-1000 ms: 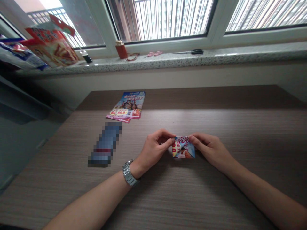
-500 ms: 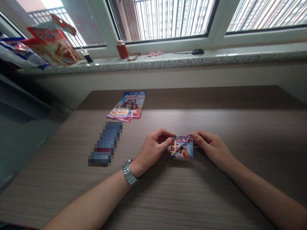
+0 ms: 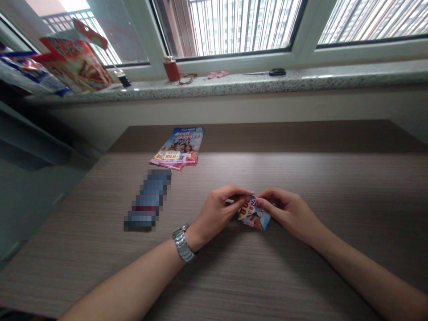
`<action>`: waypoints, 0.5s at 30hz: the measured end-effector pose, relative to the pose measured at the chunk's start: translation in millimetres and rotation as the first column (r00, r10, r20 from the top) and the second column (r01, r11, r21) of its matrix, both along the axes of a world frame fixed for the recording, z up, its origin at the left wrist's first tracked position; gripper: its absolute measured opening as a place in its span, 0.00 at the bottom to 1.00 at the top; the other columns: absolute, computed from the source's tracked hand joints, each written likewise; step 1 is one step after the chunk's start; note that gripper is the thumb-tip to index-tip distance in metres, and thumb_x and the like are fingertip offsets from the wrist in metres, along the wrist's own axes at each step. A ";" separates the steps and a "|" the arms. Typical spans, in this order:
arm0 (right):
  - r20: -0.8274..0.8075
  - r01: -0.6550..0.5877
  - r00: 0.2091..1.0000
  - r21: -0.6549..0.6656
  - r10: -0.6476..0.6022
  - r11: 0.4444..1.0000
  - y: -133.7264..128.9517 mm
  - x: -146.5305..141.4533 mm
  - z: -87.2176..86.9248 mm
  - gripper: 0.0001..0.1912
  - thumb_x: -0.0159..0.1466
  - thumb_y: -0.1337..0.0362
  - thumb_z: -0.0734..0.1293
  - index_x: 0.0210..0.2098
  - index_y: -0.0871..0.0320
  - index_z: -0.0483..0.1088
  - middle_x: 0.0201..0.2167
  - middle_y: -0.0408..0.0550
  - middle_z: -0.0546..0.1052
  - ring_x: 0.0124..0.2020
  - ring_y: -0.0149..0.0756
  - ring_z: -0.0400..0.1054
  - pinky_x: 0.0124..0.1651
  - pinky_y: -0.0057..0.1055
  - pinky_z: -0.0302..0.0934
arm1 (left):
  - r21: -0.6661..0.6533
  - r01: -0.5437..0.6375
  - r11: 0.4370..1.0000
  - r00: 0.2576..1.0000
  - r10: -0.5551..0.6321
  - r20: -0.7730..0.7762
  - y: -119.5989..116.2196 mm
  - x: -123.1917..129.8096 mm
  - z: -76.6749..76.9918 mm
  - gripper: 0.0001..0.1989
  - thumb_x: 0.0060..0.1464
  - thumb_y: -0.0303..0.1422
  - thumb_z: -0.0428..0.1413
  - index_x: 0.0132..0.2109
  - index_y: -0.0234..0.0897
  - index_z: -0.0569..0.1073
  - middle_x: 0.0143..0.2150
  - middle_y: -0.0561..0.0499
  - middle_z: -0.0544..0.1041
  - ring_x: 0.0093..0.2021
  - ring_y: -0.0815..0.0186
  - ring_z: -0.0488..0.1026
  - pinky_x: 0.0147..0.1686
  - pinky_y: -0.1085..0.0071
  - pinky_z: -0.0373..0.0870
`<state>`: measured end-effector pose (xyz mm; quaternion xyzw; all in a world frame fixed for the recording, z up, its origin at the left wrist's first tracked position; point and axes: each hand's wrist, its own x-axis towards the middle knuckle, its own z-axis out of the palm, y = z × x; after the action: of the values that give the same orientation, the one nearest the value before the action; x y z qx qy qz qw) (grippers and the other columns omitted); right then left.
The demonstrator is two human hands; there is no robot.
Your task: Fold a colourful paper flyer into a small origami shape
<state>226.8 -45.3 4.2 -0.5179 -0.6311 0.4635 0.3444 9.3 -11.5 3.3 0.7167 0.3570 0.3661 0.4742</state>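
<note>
A small folded flyer (image 3: 256,217), printed in blue, yellow and pink, is held over the wooden table (image 3: 214,285). My left hand (image 3: 222,211), with a metal watch (image 3: 183,243) on its wrist, pinches the flyer's upper left edge between thumb and fingers. From the other side, my right hand (image 3: 290,209) pinches its upper right part. The fingertips of both hands nearly meet at the top of the paper, which is tilted. The fingers hide the flyer's upper edge and back.
Left of my hands lies a blurred-out dark phone-like object (image 3: 149,200), with a stack of flyers (image 3: 182,147) behind it. Along the stone windowsill (image 3: 234,87) are scissors (image 3: 277,72), pink pieces (image 3: 217,75), a red lighter-like object (image 3: 171,69) and a snack bag (image 3: 76,64).
My hands have drawn closer together at the top of the folded flyer. The flyer has turned from nearly square-on to tilted, and its upper corners are now covered by fingers.
</note>
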 end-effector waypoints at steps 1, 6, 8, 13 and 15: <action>-0.004 0.013 1.000 0.000 -0.013 1.000 0.0 -0.3 -0.1 0.14 0.67 0.51 0.68 0.38 0.55 0.77 0.33 0.45 0.82 0.34 0.37 0.74 0.37 0.31 0.66 | -0.003 -0.005 1.000 1.000 0.005 0.004 -0.2 0.3 0.1 0.09 0.64 0.32 0.59 0.48 0.37 0.81 0.44 0.47 0.83 0.43 0.65 0.79 0.43 0.73 0.74; -0.006 0.112 0.994 0.021 -0.111 0.994 0.7 -0.3 0.1 0.16 0.66 0.49 0.69 0.35 0.55 0.76 0.30 0.46 0.82 0.30 0.38 0.73 0.33 0.32 0.65 | -0.084 -0.013 0.996 1.000 0.015 0.025 -1.7 2.2 3.5 0.15 0.63 0.35 0.60 0.55 0.38 0.77 0.44 0.48 0.82 0.43 0.65 0.80 0.45 0.71 0.76; -0.013 0.143 0.990 0.030 -0.142 0.989 1.1 -0.1 0.0 0.16 0.65 0.48 0.69 0.34 0.55 0.76 0.29 0.47 0.81 0.30 0.38 0.73 0.33 0.32 0.65 | -0.098 0.000 0.995 1.000 0.002 0.027 -2.1 2.4 4.7 0.15 0.63 0.36 0.61 0.55 0.37 0.76 0.44 0.48 0.82 0.44 0.64 0.80 0.46 0.70 0.76; -0.055 0.150 0.987 0.023 -0.149 0.988 1.2 -2.0 2.2 0.17 0.64 0.47 0.70 0.34 0.55 0.77 0.29 0.47 0.82 0.30 0.39 0.75 0.33 0.33 0.68 | -0.084 -0.018 0.996 1.000 0.020 0.017 -1.6 2.4 5.1 0.12 0.63 0.36 0.61 0.51 0.37 0.79 0.46 0.48 0.83 0.43 0.64 0.81 0.45 0.71 0.77; -0.054 0.148 0.988 0.022 -0.147 0.989 0.7 -2.7 3.7 0.17 0.64 0.48 0.70 0.35 0.56 0.77 0.29 0.47 0.82 0.30 0.39 0.75 0.34 0.33 0.68 | -0.095 -0.025 0.995 0.999 0.028 0.022 -1.4 2.8 5.4 0.12 0.63 0.36 0.61 0.50 0.37 0.80 0.46 0.47 0.83 0.44 0.64 0.81 0.45 0.71 0.78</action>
<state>224.0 -44.6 7.8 -0.5463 -0.5878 0.4419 0.4010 12.1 -12.9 8.7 0.6844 0.3780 0.3632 0.5067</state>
